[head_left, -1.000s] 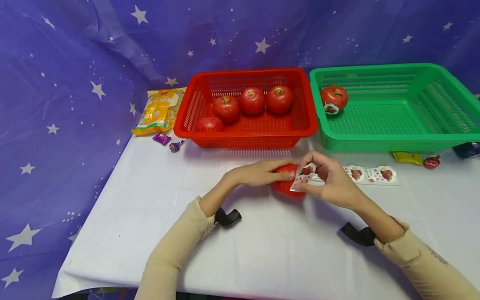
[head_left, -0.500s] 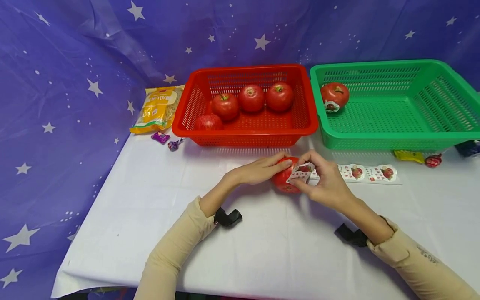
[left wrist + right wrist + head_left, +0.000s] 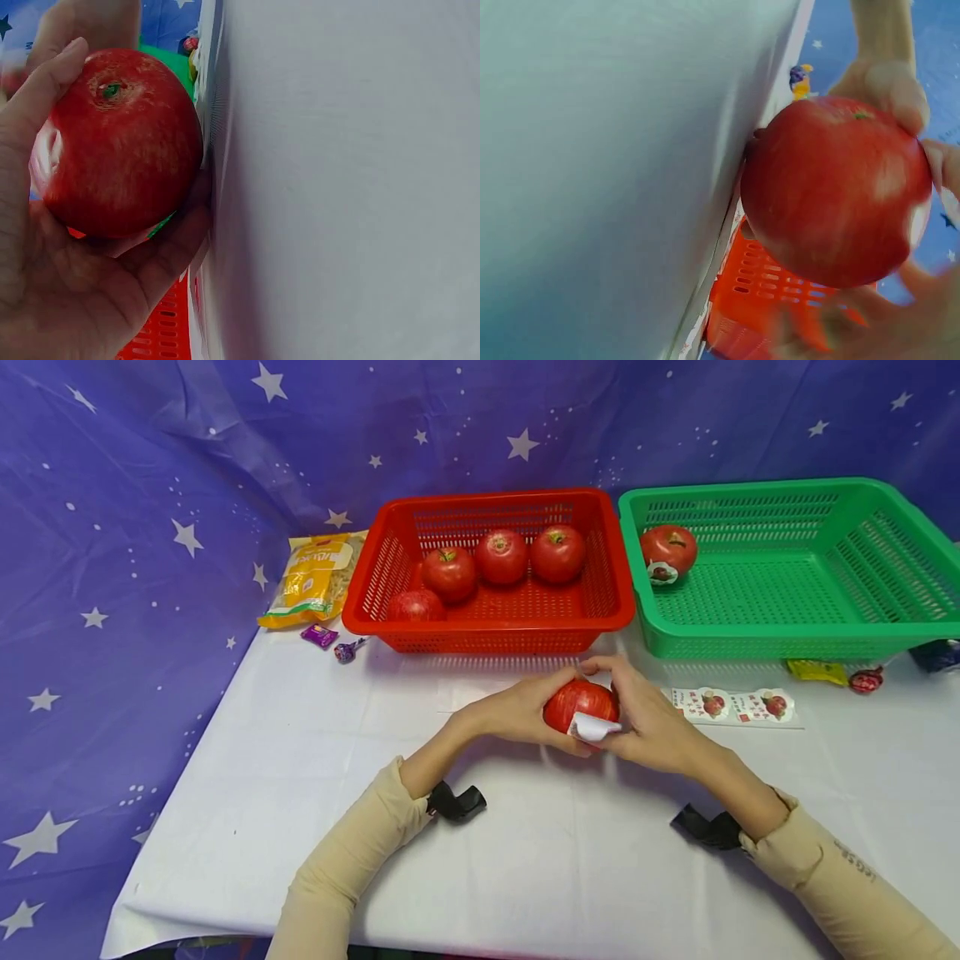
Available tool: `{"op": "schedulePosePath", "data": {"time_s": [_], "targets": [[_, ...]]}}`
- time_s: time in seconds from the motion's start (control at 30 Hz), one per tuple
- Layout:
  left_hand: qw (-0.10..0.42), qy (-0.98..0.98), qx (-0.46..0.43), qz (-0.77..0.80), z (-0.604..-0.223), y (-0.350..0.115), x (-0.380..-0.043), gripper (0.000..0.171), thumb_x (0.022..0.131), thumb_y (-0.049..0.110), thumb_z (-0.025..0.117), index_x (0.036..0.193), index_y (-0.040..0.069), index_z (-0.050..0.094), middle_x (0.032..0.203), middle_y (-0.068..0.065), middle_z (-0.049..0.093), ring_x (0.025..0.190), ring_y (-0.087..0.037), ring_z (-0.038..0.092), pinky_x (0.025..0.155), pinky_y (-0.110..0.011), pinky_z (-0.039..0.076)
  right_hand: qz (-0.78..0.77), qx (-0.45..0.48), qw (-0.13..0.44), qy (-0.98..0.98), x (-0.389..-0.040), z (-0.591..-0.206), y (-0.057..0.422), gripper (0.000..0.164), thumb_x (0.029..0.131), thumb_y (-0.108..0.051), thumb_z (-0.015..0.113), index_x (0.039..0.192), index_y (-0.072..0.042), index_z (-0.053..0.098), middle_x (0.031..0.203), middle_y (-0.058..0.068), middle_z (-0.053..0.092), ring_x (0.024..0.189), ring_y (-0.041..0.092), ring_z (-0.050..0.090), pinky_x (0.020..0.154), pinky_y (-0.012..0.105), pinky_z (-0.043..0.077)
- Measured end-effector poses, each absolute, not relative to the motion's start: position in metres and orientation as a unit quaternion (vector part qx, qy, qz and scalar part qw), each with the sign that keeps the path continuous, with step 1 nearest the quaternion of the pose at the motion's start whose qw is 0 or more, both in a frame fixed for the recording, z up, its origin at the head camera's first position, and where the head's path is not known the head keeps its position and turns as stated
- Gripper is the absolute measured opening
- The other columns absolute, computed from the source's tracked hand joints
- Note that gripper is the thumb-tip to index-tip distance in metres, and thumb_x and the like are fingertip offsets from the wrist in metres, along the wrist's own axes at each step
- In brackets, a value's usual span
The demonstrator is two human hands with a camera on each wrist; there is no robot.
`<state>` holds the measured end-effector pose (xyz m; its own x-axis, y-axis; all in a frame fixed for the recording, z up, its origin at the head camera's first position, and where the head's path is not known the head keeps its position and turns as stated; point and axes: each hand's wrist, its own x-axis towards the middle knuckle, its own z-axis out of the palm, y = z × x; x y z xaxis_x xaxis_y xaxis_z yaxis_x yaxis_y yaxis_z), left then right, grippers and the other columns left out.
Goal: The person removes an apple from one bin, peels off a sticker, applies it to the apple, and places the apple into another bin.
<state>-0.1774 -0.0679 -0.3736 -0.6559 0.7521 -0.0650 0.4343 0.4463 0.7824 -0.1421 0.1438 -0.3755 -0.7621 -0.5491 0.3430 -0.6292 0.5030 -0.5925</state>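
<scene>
A red apple point(image 3: 577, 703) is held between both hands just above the white table. My left hand point(image 3: 517, 714) grips its left side, thumb near the stem end and fingers beneath, as the left wrist view shows. My right hand point(image 3: 652, 722) curves round the right side; its thumb touches the apple point(image 3: 836, 191) while its other fingers point(image 3: 855, 315) blur in the right wrist view. A white sticker point(image 3: 592, 727) lies on the near side of the apple, one end curling up by the right thumb.
A red basket point(image 3: 487, 627) with several apples stands behind the hands. Right of it, a green basket point(image 3: 787, 631) holds one stickered apple point(image 3: 669, 552). A sticker strip point(image 3: 738, 706) lies on the table. A yellow bag point(image 3: 311, 581) and small sweets point(image 3: 319, 635) sit at the back left.
The right hand has moved from pinching the sticker beside the apple to curving round the apple, the sticker now against it. The left thumb has shifted to the apple's near side.
</scene>
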Motion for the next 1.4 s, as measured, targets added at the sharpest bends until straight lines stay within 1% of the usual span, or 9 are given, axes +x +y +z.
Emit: {"op": "schedulePosePath", "data": {"time_s": [0.1,0.23,0.37,0.5,0.6,0.73,0.9,1.23,1.4], "targets": [[0.199,0.817,0.382,0.384,-0.374,-0.066,-0.176,0.073,0.07,0.04,0.085,0.128,0.026,0.042,0.114,0.008,0.058,0.102,-0.004,0.059,0.087,-0.02,0.05,0.332,0.323,-0.024,-0.886,-0.144,-0.377,0.147,0.07,0.082,-0.019,0.067,0.142,-0.011,0.031,0.134,0.009,0.05,0.114,0.027,0.056,0.091,0.047,0.048],[0.18,0.822,0.403,0.359,-0.372,-0.064,-0.175,0.073,0.071,0.044,0.083,0.128,0.026,0.042,0.108,0.011,0.058,0.096,-0.002,0.059,0.083,-0.018,0.05,0.335,0.287,-0.066,-0.895,-0.144,-0.377,0.148,0.059,0.091,-0.032,0.062,0.142,-0.018,0.034,0.128,0.005,0.056,0.107,0.024,0.059,0.088,0.046,0.05],[0.182,0.826,0.412,0.34,-0.372,-0.063,-0.173,0.082,0.071,0.044,0.082,0.137,0.024,0.038,0.11,0.011,0.057,0.095,-0.002,0.057,0.082,-0.017,0.048,0.346,0.297,-0.04,-0.889,-0.148,-0.379,0.149,0.035,0.097,-0.031,0.055,0.128,-0.016,0.048,0.116,0.002,0.062,0.103,0.018,0.059,0.085,0.039,0.049],[0.193,0.827,0.428,0.309,-0.371,-0.061,-0.171,0.093,0.07,0.044,0.083,0.145,0.022,0.033,0.129,0.008,0.054,0.111,-0.004,0.052,0.096,-0.017,0.042,0.373,0.325,0.022,-0.869,-0.156,-0.385,0.151,0.009,0.099,-0.015,0.051,0.098,-0.015,0.059,0.09,-0.004,0.062,0.085,0.009,0.055,0.075,0.025,0.045],[0.197,0.828,0.428,0.304,-0.372,-0.061,-0.17,0.092,0.069,0.044,0.084,0.144,0.022,0.036,0.134,0.008,0.052,0.117,-0.004,0.05,0.1,-0.017,0.04,0.391,0.328,0.032,-0.859,-0.159,-0.387,0.154,0.017,0.099,-0.01,0.048,0.09,-0.014,0.061,0.085,-0.004,0.061,0.081,0.004,0.051,0.073,0.019,0.042],[0.208,0.825,0.397,0.344,-0.374,-0.061,-0.171,0.083,0.068,0.042,0.085,0.137,0.023,0.041,0.121,0.007,0.058,0.105,-0.004,0.056,0.089,-0.017,0.047,0.404,0.307,-0.017,-0.861,-0.158,-0.384,0.157,0.022,0.101,-0.015,0.045,0.107,-0.007,0.065,0.101,0.005,0.068,0.093,0.003,0.056,0.082,0.018,0.045],[0.23,0.822,0.348,0.387,-0.376,-0.063,-0.174,0.069,0.069,0.044,0.084,0.124,0.029,0.046,0.103,0.01,0.062,0.09,-0.006,0.061,0.076,-0.021,0.053,0.377,0.296,-0.086,-0.873,-0.156,-0.378,0.156,0.046,0.088,-0.031,0.068,0.127,-0.009,0.056,0.106,0.003,0.068,0.092,0.011,0.059,0.08,0.026,0.049],[0.266,0.812,0.357,0.379,-0.373,-0.067,-0.175,0.072,0.072,0.04,0.083,0.13,0.029,0.043,0.109,0.011,0.061,0.098,-0.006,0.06,0.084,-0.022,0.051,0.363,0.332,-0.132,-0.86,-0.155,-0.379,0.159,0.085,0.059,-0.039,0.091,0.127,-0.014,0.047,0.109,-0.003,0.064,0.095,0.01,0.059,0.08,0.025,0.052],[0.281,0.809,0.374,0.356,-0.369,-0.069,-0.176,0.075,0.075,0.04,0.081,0.138,0.03,0.042,0.119,0.009,0.06,0.105,-0.006,0.058,0.089,-0.021,0.049,0.4,0.342,-0.181,-0.831,-0.156,-0.378,0.162,0.082,0.064,-0.032,0.089,0.131,-0.017,0.044,0.115,-0.002,0.06,0.1,0.011,0.059,0.082,0.026,0.052]]}}
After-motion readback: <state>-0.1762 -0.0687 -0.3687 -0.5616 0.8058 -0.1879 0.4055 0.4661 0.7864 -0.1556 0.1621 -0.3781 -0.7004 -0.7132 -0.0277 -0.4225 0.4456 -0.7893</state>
